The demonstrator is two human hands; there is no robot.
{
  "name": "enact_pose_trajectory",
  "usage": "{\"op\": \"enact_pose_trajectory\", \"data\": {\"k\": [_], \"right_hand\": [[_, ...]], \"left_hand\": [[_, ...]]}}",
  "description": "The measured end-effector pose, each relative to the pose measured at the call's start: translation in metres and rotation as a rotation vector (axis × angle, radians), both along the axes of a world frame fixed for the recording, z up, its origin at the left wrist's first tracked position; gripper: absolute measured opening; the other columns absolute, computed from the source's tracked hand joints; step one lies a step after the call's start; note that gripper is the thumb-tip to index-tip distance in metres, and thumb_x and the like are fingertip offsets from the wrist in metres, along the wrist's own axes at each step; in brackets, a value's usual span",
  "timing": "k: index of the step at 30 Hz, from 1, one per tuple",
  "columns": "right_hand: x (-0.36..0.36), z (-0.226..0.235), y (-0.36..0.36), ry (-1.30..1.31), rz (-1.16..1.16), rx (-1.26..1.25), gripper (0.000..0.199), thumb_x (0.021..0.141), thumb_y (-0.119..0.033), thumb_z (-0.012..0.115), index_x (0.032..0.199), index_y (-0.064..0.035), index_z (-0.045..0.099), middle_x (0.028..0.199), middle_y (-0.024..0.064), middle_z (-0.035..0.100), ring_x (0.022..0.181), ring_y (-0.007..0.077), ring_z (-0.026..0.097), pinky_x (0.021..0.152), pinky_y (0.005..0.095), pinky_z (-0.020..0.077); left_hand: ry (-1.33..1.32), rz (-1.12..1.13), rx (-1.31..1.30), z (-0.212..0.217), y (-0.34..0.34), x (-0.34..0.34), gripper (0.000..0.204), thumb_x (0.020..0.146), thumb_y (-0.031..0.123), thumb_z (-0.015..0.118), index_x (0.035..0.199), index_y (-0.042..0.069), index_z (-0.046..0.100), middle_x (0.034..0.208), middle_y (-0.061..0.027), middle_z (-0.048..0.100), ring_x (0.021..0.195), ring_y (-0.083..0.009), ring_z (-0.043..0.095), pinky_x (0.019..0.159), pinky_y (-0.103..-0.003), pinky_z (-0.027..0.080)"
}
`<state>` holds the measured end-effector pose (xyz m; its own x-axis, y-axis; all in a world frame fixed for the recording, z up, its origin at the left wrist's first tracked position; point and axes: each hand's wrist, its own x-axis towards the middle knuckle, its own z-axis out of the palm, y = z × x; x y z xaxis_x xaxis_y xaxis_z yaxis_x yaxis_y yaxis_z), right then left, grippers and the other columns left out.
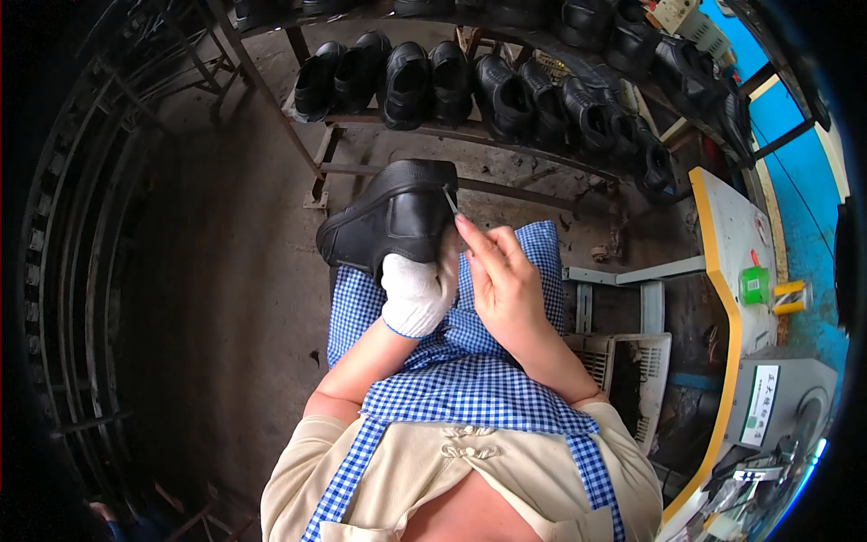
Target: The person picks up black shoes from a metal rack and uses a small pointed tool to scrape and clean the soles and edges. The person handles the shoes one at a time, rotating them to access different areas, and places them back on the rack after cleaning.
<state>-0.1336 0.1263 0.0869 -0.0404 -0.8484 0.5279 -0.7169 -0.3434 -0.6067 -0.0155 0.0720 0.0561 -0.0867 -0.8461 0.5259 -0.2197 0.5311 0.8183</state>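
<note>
A black leather shoe [397, 217] is held up in front of me, tipped so that its sole edge faces up and its toe points left. My left hand [417, 287], in a white knitted glove, grips it from below; part of the hand seems hidden by the shoe. In my bare right hand [508, 282] is a thin pointed metal tool [450, 200], pinched between the fingers. Its tip meets the shoe near the sole edge at the right end. Most of the tool's handle is hidden in the hand, so its exact kind cannot be told.
Ahead, a metal rack [379, 122] carries rows of black shoes [406, 81]. To the right stands a yellow-edged table [722, 271] with a green roll [754, 285], a yellow roll [791, 297] and a grey machine [786, 402]. A plastic crate [655, 379] sits beneath it.
</note>
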Motion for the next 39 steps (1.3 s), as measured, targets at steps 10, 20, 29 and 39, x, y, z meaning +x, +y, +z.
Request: {"op": "enact_pose_trajectory", "data": {"k": [10, 20, 29, 39], "right_hand": [[-0.046, 0.010, -0.038, -0.217, 0.097, -0.037, 0.044, 0.087, -0.004, 0.073, 0.129, -0.0024, 0.061, 0.078, 0.0029, 0.060, 0.065, 0.0078, 0.053, 0.058, 0.0221, 0.0452], [-0.060, 0.034, -0.047, 0.405, 0.285, -0.283, 0.016, 0.082, 0.002, 0.072, 0.095, -0.0038, 0.064, 0.097, 0.0089, 0.060, 0.077, 0.0201, 0.067, 0.061, 0.0278, 0.0568], [-0.084, -0.005, -0.044, -1.049, 0.338, 0.267, 0.016, 0.103, -0.017, 0.055, 0.105, -0.0019, 0.056, 0.074, 0.0002, 0.052, 0.055, 0.0042, 0.041, 0.049, 0.0193, 0.0336], [-0.090, -0.018, -0.028, -0.547, 0.273, 0.023, 0.020, 0.091, 0.008, 0.047, 0.082, -0.0030, 0.061, 0.087, 0.0044, 0.063, 0.066, 0.0062, 0.055, 0.060, 0.0225, 0.0467]], "left_hand": [[0.063, -0.121, 0.016, 0.013, 0.010, 0.009, 0.028, 0.090, 0.002, 0.066, 0.118, 0.000, 0.064, 0.104, -0.0145, 0.071, 0.094, -0.0247, 0.071, 0.083, -0.034, 0.055], [0.059, -0.351, 0.140, 0.014, 0.014, 0.016, 0.027, 0.092, 0.001, 0.064, 0.118, -0.001, 0.062, 0.101, -0.0135, 0.070, 0.089, -0.0218, 0.070, 0.078, -0.031, 0.056], [0.219, -0.450, 0.611, 0.021, 0.020, 0.025, 0.032, 0.096, 0.009, 0.065, 0.124, -0.002, 0.058, 0.107, -0.0107, 0.069, 0.094, -0.0163, 0.066, 0.082, -0.029, 0.054], [-0.123, -0.463, 0.130, 0.034, 0.006, 0.017, 0.027, 0.089, 0.002, 0.066, 0.116, 0.001, 0.065, 0.102, -0.0140, 0.069, 0.090, -0.0258, 0.068, 0.081, -0.032, 0.053]]}}
